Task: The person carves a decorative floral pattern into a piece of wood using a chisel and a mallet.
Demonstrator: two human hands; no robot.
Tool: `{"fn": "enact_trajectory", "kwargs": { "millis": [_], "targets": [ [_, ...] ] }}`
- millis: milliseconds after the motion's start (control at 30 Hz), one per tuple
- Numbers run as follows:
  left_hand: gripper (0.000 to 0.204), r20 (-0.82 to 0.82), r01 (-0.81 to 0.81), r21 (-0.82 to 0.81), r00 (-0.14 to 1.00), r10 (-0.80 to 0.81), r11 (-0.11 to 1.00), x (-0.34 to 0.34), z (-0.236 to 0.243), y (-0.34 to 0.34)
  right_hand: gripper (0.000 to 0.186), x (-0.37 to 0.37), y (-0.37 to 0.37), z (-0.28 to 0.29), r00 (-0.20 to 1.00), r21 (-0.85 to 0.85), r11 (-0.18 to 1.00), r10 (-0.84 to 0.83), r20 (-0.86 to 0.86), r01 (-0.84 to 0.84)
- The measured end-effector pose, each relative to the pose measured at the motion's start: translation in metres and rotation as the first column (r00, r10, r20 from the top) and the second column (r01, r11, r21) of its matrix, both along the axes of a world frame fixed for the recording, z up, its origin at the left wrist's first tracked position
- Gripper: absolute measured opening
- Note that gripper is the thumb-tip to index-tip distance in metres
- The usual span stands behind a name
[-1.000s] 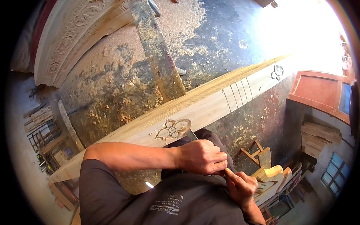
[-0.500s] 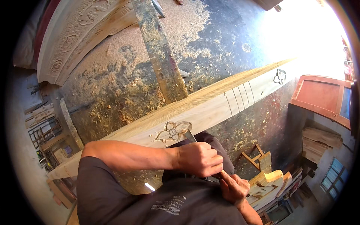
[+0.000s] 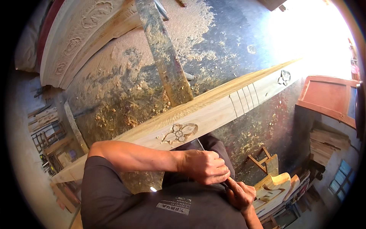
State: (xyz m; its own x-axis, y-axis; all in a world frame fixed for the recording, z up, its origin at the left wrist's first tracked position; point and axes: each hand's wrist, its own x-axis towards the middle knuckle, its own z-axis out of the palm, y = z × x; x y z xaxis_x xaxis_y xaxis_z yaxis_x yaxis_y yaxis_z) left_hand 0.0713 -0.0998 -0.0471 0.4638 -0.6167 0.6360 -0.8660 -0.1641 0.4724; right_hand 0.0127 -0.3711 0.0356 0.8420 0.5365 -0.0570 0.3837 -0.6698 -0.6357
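A long pale wooden beam (image 3: 217, 110) runs slantwise in front of me, with a carved flower (image 3: 179, 133) on its near face. My left hand (image 3: 206, 166) is closed around a carving chisel (image 3: 199, 144), whose thin metal blade sticks out past the fist toward the beam. The blade is below the flower's right end, apart from the carving. Behind the left hand, my right hand (image 3: 241, 194) is closed on the chisel's handle, its fingers wrapped over it. Most of the handle is hidden by both hands.
A board (image 3: 164, 53) reaches the beam's far side. A carved curved panel (image 3: 72, 42) stands at the far left. Wood shavings (image 3: 110, 110) cover the floor. A red-framed panel (image 3: 328, 97) and a small wooden stool (image 3: 267, 162) are at the right, near shaped wooden pieces (image 3: 272, 191).
The chisel's blade has drawn back from the flower's right end, toward me. Both hands have shifted slightly down and right, still gripping the chisel.
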Motion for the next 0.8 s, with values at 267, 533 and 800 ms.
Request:
{"fn": "enact_trajectory", "kwargs": {
  "millis": [267, 533, 800],
  "targets": [
    [0.04, -0.128, 0.079, -0.072, 0.988, -0.088, 0.994, -0.006, -0.002, -0.004, 0.058, -0.03, 0.016, 0.01, 0.983, 0.032, 0.985, -0.167, -0.082, 0.17],
    [0.055, -0.182, 0.074, -0.089, 0.979, -0.09, 0.993, -0.009, 0.003, -0.002, 0.045, -0.028, 0.025, 0.008, 0.989, 0.029, 0.99, -0.136, -0.053, 0.138],
    [0.056, -0.177, 0.081, -0.052, 0.98, -0.089, 0.995, -0.007, 0.0, -0.001, 0.05, -0.022, 0.024, 0.007, 0.989, 0.051, 0.991, -0.123, -0.08, 0.127]
  ]
}}
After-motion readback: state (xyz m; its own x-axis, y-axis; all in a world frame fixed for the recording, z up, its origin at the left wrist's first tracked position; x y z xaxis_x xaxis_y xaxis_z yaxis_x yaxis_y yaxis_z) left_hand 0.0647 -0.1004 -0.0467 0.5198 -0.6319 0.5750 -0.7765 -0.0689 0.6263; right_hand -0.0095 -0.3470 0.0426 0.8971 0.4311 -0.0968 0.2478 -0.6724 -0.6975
